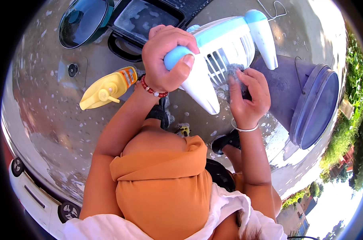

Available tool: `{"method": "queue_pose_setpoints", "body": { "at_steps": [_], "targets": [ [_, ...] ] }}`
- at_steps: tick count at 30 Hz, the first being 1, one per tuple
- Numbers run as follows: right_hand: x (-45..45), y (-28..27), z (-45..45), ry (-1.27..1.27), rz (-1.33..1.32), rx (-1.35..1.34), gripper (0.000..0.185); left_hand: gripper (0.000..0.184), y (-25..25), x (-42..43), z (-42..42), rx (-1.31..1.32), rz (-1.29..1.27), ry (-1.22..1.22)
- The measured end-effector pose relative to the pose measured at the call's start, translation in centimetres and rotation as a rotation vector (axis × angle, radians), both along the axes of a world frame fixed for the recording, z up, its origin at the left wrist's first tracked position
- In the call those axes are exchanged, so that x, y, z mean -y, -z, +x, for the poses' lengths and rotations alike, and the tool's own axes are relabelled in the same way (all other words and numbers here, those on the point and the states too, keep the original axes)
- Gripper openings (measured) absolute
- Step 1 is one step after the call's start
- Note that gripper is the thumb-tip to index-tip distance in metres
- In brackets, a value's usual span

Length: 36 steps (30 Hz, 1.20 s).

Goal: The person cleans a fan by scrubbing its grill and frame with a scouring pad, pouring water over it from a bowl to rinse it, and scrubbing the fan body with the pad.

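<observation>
A white and light-blue plastic appliance (225, 36) with a slatted grille and leg-like ends is held up off the wet ground. My left hand (169, 58), with a red bead bracelet, is wrapped round its blue rounded end. My right hand (249, 92), with a silver bangle, pinches a grey scouring pad (238, 74) against the slats of the grille. Part of the pad is hidden behind my fingers.
A purple lidded bucket (285, 88) lies tipped at the right. A yellow bottle (105, 90) lies at the left. Behind are a black basin of soapy water (143, 20), a glass lid (79, 24) and a cable (275, 12). A white car (37, 200) stands lower left.
</observation>
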State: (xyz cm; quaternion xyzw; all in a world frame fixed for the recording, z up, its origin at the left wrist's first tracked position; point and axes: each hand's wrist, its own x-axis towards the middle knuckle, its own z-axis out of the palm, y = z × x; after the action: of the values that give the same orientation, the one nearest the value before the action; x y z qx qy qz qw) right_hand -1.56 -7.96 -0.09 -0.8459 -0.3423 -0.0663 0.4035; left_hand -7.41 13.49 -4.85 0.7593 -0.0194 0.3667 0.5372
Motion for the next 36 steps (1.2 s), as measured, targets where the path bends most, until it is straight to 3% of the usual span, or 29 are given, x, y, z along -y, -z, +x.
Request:
{"method": "queue_pose_setpoints", "body": {
  "at_steps": [8,11,14,21,29,36],
  "targets": [
    [-3.9,-1.3,2.0,-0.093,0.050,0.012,0.024,0.016,0.0,0.3,-0.3,-0.036,0.009,0.023],
    [-1.7,0.0,1.6,-0.140,0.028,0.115,0.023,0.017,0.5,-0.4,-0.2,-0.006,-0.076,-0.040],
    [1.1,-0.2,1.1,-0.117,-0.048,0.055,0.023,0.016,0.2,-0.2,-0.1,-0.012,-0.044,-0.011],
    [-3.1,-0.7,2.0,-0.219,0.006,0.138,0.029,0.014,-0.2,0.6,-0.1,-0.024,0.012,0.012],
    [0.6,-0.9,0.3,-0.181,-0.133,0.095,0.028,0.014,0.0,1.1,0.0,-0.001,0.012,0.014],
    [-2.6,-0.4,1.7,-0.192,-0.010,0.179,0.028,0.014,-0.1,0.6,0.3,-0.006,0.052,-0.029]
  ]
}}
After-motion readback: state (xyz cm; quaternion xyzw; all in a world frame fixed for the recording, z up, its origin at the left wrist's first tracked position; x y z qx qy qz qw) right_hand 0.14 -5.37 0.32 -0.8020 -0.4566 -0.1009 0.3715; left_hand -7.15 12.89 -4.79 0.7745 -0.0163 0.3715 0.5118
